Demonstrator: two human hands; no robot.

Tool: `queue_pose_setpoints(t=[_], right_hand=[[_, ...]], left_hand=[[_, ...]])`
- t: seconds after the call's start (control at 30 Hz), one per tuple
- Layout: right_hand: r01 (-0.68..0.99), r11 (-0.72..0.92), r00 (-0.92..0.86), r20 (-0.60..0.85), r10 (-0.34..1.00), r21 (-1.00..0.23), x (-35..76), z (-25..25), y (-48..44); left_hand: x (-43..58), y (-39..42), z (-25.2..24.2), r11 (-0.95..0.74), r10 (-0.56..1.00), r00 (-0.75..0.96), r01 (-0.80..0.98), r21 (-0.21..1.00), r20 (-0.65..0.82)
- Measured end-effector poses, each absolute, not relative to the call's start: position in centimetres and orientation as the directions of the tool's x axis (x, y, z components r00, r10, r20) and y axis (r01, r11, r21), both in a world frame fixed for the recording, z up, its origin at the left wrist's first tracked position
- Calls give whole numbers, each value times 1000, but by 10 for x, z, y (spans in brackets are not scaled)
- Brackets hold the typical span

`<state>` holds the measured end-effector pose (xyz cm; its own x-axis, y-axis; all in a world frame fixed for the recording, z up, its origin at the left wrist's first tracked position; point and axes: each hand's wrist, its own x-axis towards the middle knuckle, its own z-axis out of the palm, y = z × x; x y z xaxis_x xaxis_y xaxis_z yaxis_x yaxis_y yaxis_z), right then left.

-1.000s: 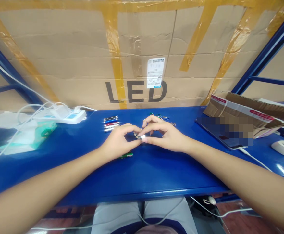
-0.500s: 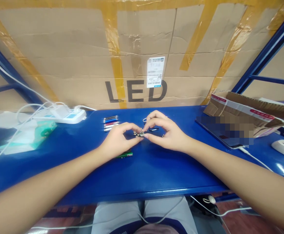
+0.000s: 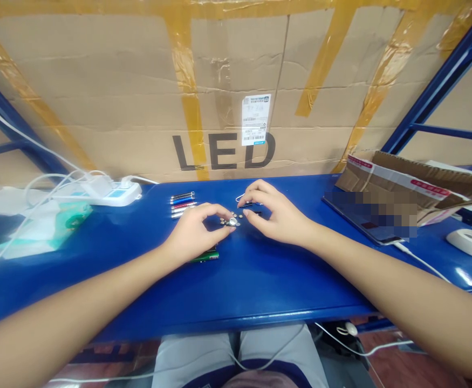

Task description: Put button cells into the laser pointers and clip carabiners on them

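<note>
Filling the far side is one big cardboard box [image 3: 118, 108], cut off at the top. One blue table [image 3: 260, 291] sits in front of it, its left and right ends out of sight. At the far right is one small open box [image 3: 357, 175], and I cannot see inside it all. One phone [image 3: 363, 222] lies just beside it, its screen blurred out. Two hands are over the middle: the left hand [image 3: 193, 231] pinches one round silver piece [image 3: 233, 221], and the right hand [image 3: 280, 218] is empty, its thumb and finger a little apart. On the far left is one white power strip [image 3: 126, 194]. Beyond the left hand are at least four thin tubes [image 3: 182, 200], partly hidden; one green tube [image 3: 207, 257] pokes out on its near side. Tiny gold bits [image 3: 222, 221] lie near the silver piece, too small to count.
</note>
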<state>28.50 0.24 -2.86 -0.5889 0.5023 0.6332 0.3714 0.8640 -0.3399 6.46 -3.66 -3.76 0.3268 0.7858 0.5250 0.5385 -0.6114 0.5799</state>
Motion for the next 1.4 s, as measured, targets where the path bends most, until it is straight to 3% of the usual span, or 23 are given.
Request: queue_pose_setpoints(t=[0.1,0.27,1.4], right_hand=[[546,784,-623,482,616,-297,288,-38,11],[622,721,-632,348,692,-304,288,-51,20],[632,708,-660,258,705,-315,289,-47,19]], left_hand=[[65,-37,-37,-590,798,316,581,561,513],[64,-37,-37,-562,818,313,616,552,483],[62,-37,-38,-580,809,346,599,553,474]])
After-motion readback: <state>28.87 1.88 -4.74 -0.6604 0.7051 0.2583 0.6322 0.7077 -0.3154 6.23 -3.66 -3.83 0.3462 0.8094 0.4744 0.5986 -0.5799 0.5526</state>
